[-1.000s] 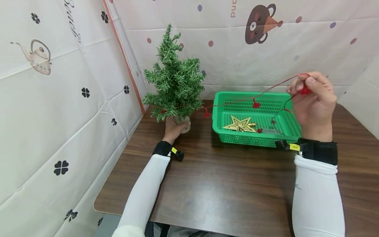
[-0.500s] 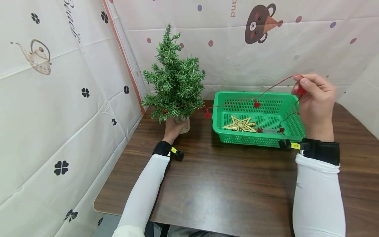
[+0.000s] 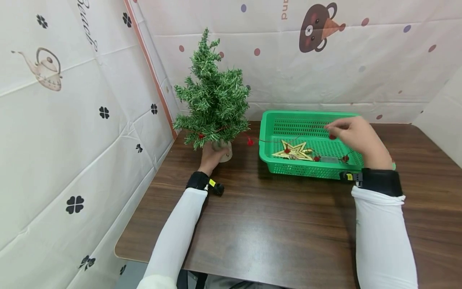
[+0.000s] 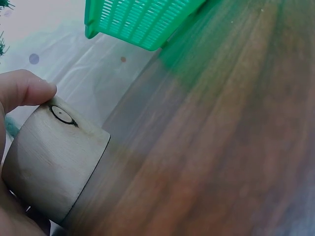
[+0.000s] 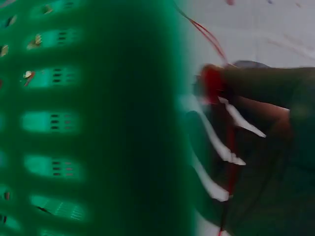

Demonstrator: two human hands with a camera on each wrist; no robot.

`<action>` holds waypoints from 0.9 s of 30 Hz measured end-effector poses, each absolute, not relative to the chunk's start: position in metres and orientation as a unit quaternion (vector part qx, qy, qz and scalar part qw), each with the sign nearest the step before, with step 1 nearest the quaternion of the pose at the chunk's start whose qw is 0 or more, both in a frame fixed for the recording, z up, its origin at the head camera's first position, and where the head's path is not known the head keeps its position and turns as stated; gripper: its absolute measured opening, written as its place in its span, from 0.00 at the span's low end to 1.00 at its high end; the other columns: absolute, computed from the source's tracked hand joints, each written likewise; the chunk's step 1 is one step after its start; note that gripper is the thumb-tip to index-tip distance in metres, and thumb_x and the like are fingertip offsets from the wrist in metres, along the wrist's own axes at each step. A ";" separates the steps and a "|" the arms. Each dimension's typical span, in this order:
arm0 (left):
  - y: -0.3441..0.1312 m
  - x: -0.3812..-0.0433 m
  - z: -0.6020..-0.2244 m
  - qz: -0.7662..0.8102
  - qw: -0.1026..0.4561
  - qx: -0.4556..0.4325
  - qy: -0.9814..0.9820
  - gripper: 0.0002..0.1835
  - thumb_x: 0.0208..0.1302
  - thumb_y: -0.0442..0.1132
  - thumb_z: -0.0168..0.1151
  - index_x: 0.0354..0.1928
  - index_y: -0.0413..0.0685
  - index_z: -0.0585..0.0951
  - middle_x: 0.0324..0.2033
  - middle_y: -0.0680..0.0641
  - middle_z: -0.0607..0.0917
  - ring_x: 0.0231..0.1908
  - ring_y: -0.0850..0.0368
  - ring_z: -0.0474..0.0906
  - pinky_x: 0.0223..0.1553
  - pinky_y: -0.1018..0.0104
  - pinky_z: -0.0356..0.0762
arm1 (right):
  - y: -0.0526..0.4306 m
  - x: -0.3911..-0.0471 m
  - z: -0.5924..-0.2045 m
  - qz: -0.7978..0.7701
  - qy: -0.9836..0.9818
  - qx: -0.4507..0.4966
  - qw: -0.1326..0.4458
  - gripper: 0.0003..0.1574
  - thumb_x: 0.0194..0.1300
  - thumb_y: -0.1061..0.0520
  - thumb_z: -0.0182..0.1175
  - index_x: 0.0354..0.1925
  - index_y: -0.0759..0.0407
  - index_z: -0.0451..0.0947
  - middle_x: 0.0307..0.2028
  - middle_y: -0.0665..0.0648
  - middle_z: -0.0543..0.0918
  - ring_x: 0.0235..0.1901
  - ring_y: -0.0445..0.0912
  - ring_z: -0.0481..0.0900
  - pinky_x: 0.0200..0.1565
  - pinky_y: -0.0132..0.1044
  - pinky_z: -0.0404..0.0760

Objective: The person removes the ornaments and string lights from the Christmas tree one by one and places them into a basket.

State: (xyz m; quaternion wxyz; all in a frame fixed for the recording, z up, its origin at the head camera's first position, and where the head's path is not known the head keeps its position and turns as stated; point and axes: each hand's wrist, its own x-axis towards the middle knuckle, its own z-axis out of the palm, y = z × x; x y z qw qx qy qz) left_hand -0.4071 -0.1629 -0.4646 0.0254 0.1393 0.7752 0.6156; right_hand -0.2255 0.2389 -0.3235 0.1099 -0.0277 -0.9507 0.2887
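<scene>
A small green artificial Christmas tree (image 3: 214, 96) stands upright at the left on a pale wooden base (image 4: 59, 157). My left hand (image 3: 210, 157) grips that base just under the lowest branches. From the tree a thin red string garland with red pendants (image 3: 250, 141) runs right into the green basket (image 3: 265, 154). Over the basket's right half, my right hand (image 3: 359, 136) pinches the garland between thumb and fingertips, with a red pendant (image 3: 332, 137) hanging at them. In the right wrist view the red string (image 5: 211, 39) passes through the fingers. Part of the garland is hidden among the branches.
A gold star (image 3: 294, 150) lies in the basket, with a small gold piece (image 3: 307, 151) and several red pendants (image 3: 317, 158) near it. A patterned cloth (image 3: 274, 72) hangs behind the brown wooden table (image 3: 267, 224).
My right hand has come down and left, from high beside the basket to over it. The garland, earlier stretched up, now sags into the basket. My left hand has stayed on the base.
</scene>
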 end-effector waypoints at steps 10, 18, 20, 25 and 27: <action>-0.164 -0.407 -0.465 0.624 0.032 0.141 0.768 0.40 0.64 0.44 0.69 0.72 0.38 0.62 0.65 0.36 0.70 0.62 0.42 0.73 0.61 0.49 0.75 | 0.219 -0.247 -0.348 0.228 -0.971 0.031 -0.061 0.19 0.73 0.63 0.52 0.51 0.67 0.87 0.49 0.70 0.86 0.48 0.59 0.82 0.39 0.46 0.79; -0.164 -0.406 -0.464 0.627 0.033 0.143 0.765 0.38 0.65 0.44 0.69 0.71 0.38 0.63 0.64 0.35 0.72 0.62 0.41 0.74 0.61 0.47 0.75 | 0.211 -0.254 -0.361 0.212 -0.972 0.036 -0.093 0.17 0.71 0.64 0.54 0.46 0.64 0.89 0.54 0.71 0.85 0.50 0.61 0.82 0.41 0.48 0.79; -0.164 -0.405 -0.464 0.627 0.033 0.143 0.765 0.39 0.65 0.44 0.69 0.72 0.38 0.63 0.64 0.36 0.71 0.62 0.41 0.73 0.62 0.47 0.75 | 0.211 -0.256 -0.362 0.208 -0.973 0.039 -0.095 0.18 0.71 0.64 0.53 0.46 0.64 0.89 0.55 0.71 0.84 0.51 0.62 0.81 0.40 0.46 0.78; -0.164 -0.405 -0.464 0.624 0.034 0.143 0.767 0.39 0.65 0.44 0.69 0.73 0.39 0.63 0.65 0.36 0.71 0.64 0.42 0.73 0.63 0.47 0.74 | 0.212 -0.256 -0.363 0.204 -0.973 0.054 -0.097 0.16 0.72 0.62 0.55 0.47 0.65 0.89 0.54 0.71 0.84 0.53 0.64 0.81 0.46 0.53 0.82; -0.164 -0.405 -0.464 0.622 0.034 0.143 0.769 0.39 0.65 0.44 0.69 0.72 0.39 0.63 0.65 0.36 0.71 0.63 0.41 0.73 0.63 0.46 0.74 | 0.213 -0.255 -0.361 0.206 -0.972 0.058 -0.099 0.16 0.73 0.60 0.57 0.49 0.65 0.88 0.53 0.70 0.85 0.53 0.63 0.81 0.49 0.57 0.82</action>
